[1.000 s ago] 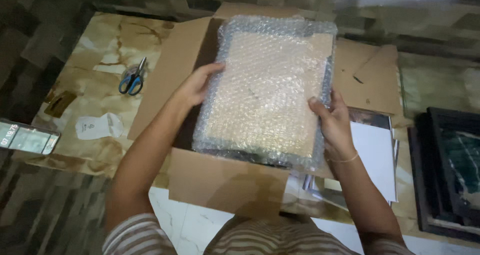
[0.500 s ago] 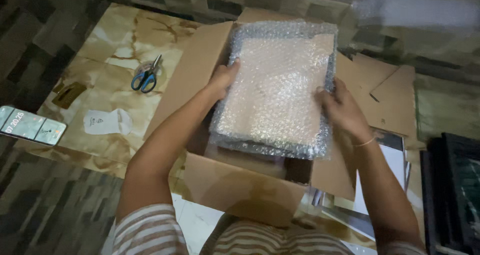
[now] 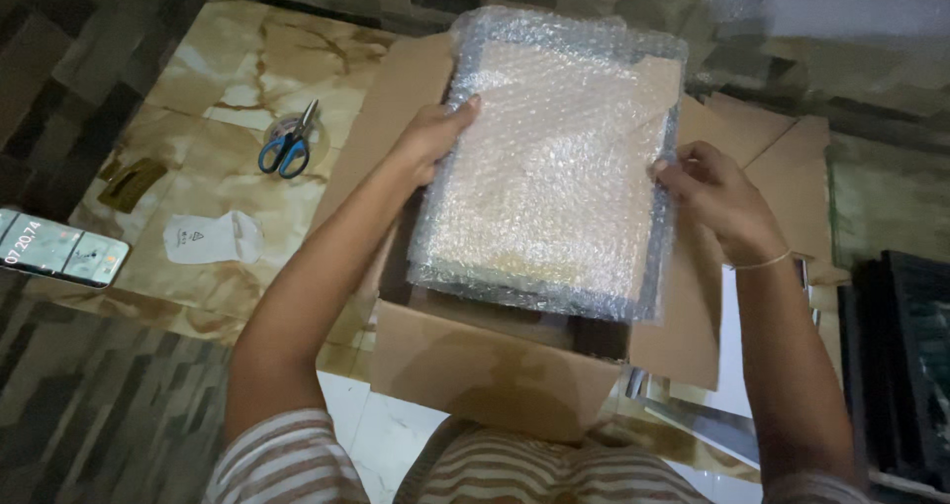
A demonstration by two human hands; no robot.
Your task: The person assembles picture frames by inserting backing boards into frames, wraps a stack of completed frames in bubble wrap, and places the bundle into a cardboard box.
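**Wrapped panel held over open box**

The floor (image 3: 198,69) carries an open cardboard box (image 3: 475,366), flaps spread so its mouth is free. Over it sits a flat bubble-wrapped panel (image 3: 554,168), level with the opening. The left hand (image 3: 430,138) and right hand (image 3: 717,197) clamp opposite edges, keeping it square. Scissors (image 3: 287,148) lie well apart, near a phone (image 3: 59,252).

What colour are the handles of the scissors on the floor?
Blue, seen in the head view: the scissors lie on the marbled floor tile.
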